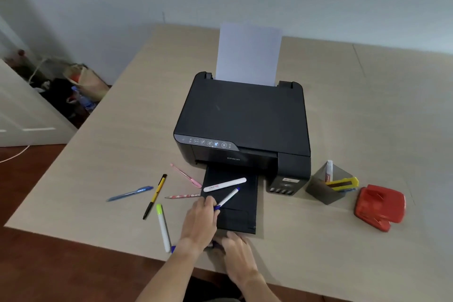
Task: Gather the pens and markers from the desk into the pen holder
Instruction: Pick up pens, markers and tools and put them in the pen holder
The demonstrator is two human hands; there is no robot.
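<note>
Several pens lie on the desk left of the printer: a blue pen (pixel 131 193), a yellow-black pen (pixel 155 195), a pink pen (pixel 185 175), a patterned pencil (pixel 182 196) and a green-capped marker (pixel 163 227). A white marker (pixel 224 184) rests on the printer's output tray (pixel 245 213). My left hand (pixel 199 222) pinches a white-and-blue pen (pixel 228 198) at its lower end on that tray. My right hand (pixel 239 255) lies on a dark blue pen (pixel 214 244), mostly hidden, near the front edge. The grey pen holder (pixel 323 191) stands right of the printer with a white marker (pixel 329 170) inside.
A black printer (pixel 245 115) with upright paper (pixel 248 54) fills the desk's middle. A yellow cutter (pixel 342 184) leans in the holder. A red hole punch (pixel 380 206) sits at the far right. Bags lie on the floor at left (pixel 81 86).
</note>
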